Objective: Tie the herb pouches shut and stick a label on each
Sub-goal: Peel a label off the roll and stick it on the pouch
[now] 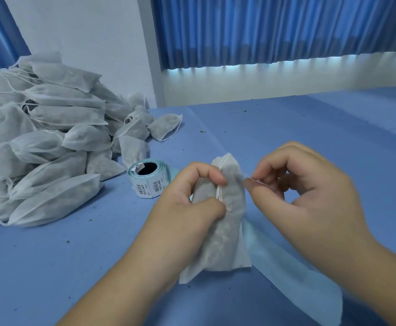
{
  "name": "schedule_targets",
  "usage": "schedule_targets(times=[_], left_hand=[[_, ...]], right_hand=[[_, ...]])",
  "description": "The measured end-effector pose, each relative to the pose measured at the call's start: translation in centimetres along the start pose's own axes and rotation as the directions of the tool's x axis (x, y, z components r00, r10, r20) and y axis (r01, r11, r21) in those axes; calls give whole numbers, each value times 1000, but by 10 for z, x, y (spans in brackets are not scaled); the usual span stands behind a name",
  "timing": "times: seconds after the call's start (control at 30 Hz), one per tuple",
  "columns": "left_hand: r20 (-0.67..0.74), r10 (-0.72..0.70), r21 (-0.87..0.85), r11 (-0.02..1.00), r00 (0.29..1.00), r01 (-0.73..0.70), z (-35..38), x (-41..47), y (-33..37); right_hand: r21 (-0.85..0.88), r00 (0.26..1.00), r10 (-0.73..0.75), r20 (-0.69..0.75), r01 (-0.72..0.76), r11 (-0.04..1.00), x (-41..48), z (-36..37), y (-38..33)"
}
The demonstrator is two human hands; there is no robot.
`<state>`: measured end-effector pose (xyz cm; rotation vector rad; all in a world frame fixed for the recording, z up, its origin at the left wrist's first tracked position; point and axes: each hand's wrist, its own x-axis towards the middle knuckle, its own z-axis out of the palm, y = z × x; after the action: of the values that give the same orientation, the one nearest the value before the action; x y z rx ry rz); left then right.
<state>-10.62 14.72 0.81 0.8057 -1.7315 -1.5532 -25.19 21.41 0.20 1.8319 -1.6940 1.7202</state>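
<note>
Centrally, low in the frame, one herb pouch [229,231] stands upright on the bench [286,128], bottom seam on the blue cover and gathered neck uppermost. The left hand [192,205] grips it from the left, forefinger curled over the neck and thumb pressed lower against the front. The white drawstring [218,192] runs down the pouch face between them to a small knot. The right hand [309,184] sits just beside the pouch's right edge with its fingers [254,184] curled. Its thumb and forefinger tips pinch a thin pale strand, apparently the drawstring's free end; blur prevents confirmation. The pouch is white non-woven fabric, semi-translucent, with dark filling showing through and flat, flared lower corners. A roll of barcode labels [148,178] stands on end just left of the left hand, not touching it. A pile of like pouches [44,137] occupies the left of the frame, well apart. A pale blue strip [286,269] lies on the bench from behind the pouch toward the lower right. Dark crumbs are scattered over the cover.
</note>
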Motion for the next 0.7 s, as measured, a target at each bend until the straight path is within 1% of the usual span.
schedule_targets(times=[0.17, 0.37, 0.47, 0.57, 0.63, 0.7], left_hand=[[37, 15, 36, 999, 999, -17, 3, -1, -2], [65, 1, 35, 999, 998, -3, 5, 0, -7], [53, -3, 67, 998, 999, -1, 6, -1, -7], [42, -3, 76, 997, 999, 0, 7, -1, -8], [43, 1, 54, 999, 999, -3, 7, 0, -9], [40, -17, -17, 1000, 999, 18, 7, 2, -10]], right_hand=[[-229, 978, -204, 44, 209, 951, -3, 2, -1], [-409, 952, -272, 140, 306, 860, -4, 7, -1], [-493, 936, -279, 213, 349, 797, -3, 6, -3], [-529, 923, -239, 300, 370, 764, -2, 6, -6], [-535, 915, -208, 345, 374, 758, -1, 6, -7], [-516, 905, -193, 380, 380, 767, 0, 4, -6]])
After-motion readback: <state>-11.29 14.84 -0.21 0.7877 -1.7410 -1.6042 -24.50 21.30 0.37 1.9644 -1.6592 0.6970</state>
